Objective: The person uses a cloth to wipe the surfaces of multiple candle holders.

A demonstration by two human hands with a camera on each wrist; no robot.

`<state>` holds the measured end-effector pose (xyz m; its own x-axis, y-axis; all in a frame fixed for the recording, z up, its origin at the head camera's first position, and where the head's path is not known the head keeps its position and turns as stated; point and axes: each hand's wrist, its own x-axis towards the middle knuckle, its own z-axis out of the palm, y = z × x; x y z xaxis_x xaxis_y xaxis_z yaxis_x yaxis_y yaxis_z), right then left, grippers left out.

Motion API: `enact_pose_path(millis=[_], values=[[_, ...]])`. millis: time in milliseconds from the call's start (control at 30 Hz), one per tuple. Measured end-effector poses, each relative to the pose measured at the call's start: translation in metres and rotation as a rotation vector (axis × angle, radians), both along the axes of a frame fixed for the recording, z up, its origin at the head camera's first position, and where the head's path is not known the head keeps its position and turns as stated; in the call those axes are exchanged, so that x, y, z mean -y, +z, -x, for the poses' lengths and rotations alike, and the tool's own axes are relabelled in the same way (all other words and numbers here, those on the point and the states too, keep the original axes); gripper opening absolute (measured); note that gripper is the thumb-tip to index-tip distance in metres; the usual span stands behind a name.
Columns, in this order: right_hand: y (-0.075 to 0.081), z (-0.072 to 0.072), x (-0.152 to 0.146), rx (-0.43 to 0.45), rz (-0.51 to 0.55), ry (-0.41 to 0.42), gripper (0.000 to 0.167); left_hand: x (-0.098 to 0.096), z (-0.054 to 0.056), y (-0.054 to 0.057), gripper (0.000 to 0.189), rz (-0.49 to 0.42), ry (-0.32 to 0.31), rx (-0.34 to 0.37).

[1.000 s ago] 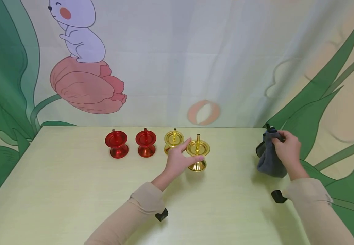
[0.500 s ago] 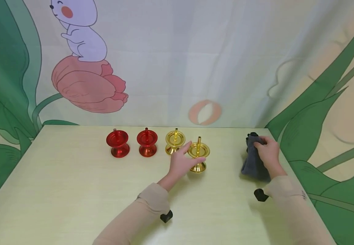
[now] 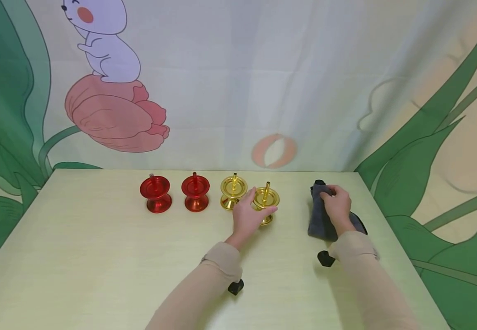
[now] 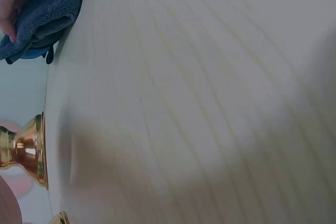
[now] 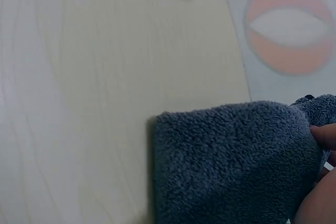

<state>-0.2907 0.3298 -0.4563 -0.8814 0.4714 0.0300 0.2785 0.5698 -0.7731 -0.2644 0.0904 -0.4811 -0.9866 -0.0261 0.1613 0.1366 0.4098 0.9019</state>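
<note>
With fingers and thumb spread about its dish, my left hand (image 3: 249, 217) holds a gold candle holder (image 3: 266, 198) at its rim. The stem leans slightly right. In the left wrist view, the gold holder's base (image 4: 37, 150) shows beside the table surface; whether it touches cannot be told. My right hand (image 3: 337, 206) pinches the top of a dark blue-grey towel (image 3: 322, 220), which hangs to the table. In the right wrist view, the towel's thick pile (image 5: 231, 166) fills the lower right, thumb and fingers at its edge. A small black part (image 3: 319, 183) shows behind it.
A second gold candle holder (image 3: 233, 189) stands just left of the held one. Two red candle holders (image 3: 154, 189) stand farther left in the same row. A patterned curtain (image 3: 205, 91) hangs behind the pale table (image 3: 98, 256).
My right hand has carried the towel leftward from the table's right side, nearer the gold candle holder. My left hand keeps its hold; the gold holder has shifted slightly and its stem leans more.
</note>
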Motion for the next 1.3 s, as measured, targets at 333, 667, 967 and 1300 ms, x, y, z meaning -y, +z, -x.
enact_pose_path(millis=[333,667,967,1300], values=[[-0.02,0.001,0.006,-0.021,-0.051,0.006,0.032,-0.019,0.006,-0.003,0.087,0.062,0.059,0.014],[-0.032,-0.005,0.004,0.116,-0.154,0.203,0.046,-0.028,0.01,-0.007,0.086,0.12,0.095,-0.007],[-0.04,-0.003,0.006,0.335,-0.456,0.456,0.071,-0.028,0.016,-0.01,0.088,0.176,0.087,0.024],[-0.048,-0.007,0.004,0.419,-0.538,0.467,0.077,-0.021,0.025,-0.001,0.088,0.233,-0.012,0.101]])
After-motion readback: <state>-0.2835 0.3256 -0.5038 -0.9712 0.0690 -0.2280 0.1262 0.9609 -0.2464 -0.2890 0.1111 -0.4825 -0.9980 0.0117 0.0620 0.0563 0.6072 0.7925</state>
